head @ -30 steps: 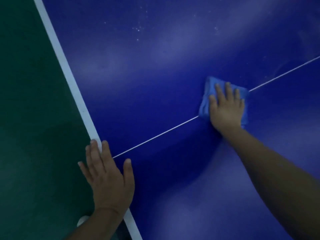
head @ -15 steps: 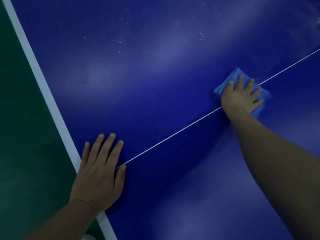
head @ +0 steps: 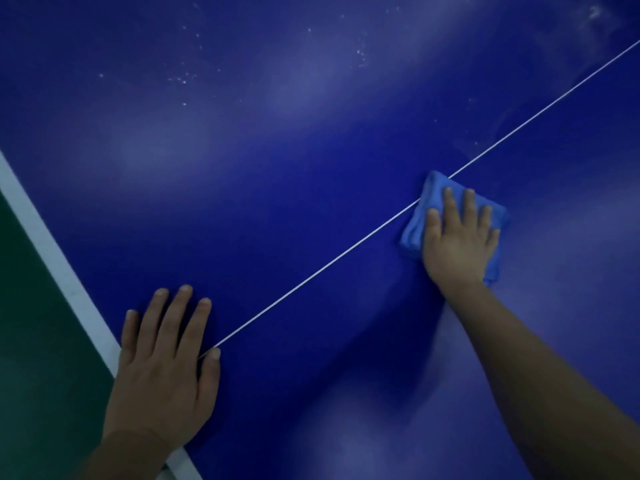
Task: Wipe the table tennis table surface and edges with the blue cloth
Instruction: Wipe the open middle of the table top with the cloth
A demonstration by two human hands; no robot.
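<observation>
Blue cloth [head: 414,230] under flat right hand [head: 457,244] on table [head: 277,150]

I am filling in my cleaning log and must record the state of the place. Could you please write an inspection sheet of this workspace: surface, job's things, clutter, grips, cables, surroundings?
Surface: blue table top with a thin white centre line and a white edge band; pale hazy patches on it.
Job's things: folded blue cloth lies on the centre line, partly under the right hand.
Clutter: small white specks on the far part of the top.
Grips: right hand presses flat on the cloth, fingers straight; left hand rests flat on the top beside the edge band, holding nothing.
Cables: nothing seen.
Surroundings: green floor beyond the edge band; the light is dim.
</observation>
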